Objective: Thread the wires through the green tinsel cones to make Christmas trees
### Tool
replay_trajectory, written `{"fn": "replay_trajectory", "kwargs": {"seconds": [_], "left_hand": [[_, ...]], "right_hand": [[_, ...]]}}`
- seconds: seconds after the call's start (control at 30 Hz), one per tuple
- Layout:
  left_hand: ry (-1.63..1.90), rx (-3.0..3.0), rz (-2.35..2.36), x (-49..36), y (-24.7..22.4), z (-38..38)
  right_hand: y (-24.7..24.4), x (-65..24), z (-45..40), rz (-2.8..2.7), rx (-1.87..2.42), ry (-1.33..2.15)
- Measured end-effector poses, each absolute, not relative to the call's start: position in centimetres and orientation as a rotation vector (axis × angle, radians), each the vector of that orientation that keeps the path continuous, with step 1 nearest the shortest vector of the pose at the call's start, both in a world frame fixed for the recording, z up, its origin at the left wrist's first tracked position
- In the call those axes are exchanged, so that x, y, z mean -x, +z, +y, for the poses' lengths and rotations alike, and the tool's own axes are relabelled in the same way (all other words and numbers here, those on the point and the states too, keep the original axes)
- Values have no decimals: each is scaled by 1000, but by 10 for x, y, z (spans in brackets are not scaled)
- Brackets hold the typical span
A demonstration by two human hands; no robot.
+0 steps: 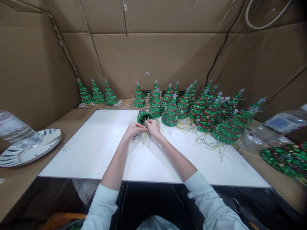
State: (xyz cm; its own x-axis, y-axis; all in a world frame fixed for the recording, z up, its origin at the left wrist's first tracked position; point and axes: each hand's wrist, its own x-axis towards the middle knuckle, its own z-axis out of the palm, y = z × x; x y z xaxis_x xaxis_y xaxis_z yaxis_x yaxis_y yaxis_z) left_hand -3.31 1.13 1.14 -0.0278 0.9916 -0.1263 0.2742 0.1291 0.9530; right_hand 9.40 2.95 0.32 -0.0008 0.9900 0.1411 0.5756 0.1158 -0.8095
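Note:
A green beaded Christmas tree (144, 116) lies on its side on the white board (96, 153), its hollow base facing me. A tuft of pale straw-coloured wire ends (141, 137) spreads out from the tree's base. My left hand (135, 129) and my right hand (153, 127) meet just below the base, with their fingers pinched closed on these wires. Where the fingers cover the wires, their exact grip is hidden.
Several beaded trees (170, 113) stand along the back and right of the board, with loose wires (208, 142) around them. A striped plate (31, 147) and a plastic bottle (16, 129) lie at left. Cardboard (153, 57) lines the walls.

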Motion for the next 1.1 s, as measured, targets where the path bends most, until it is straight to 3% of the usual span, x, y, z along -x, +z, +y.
{"fn": "replay_trajectory", "kwargs": {"seconds": [0.17, 0.37, 0.5, 0.67, 0.83, 1.1], "left_hand": [[916, -1429, 1537, 40, 17, 11], [918, -1669, 1979, 33, 26, 5], [1016, -1826, 1834, 21, 21, 5], [948, -1843, 1783, 17, 11, 10], [1026, -1628, 1752, 22, 3, 16], [1265, -918, 1327, 27, 8, 18]], "right_hand": [[-1, -96, 31, -1465, 1457, 808], [2, -101, 26, -1405, 1492, 753], [8, -105, 26, -1288, 1421, 798], [16, -108, 28, -1180, 1122, 1094], [19, -106, 25, -1119, 1042, 1442], [19, -111, 27, -1101, 1141, 1407]]}}
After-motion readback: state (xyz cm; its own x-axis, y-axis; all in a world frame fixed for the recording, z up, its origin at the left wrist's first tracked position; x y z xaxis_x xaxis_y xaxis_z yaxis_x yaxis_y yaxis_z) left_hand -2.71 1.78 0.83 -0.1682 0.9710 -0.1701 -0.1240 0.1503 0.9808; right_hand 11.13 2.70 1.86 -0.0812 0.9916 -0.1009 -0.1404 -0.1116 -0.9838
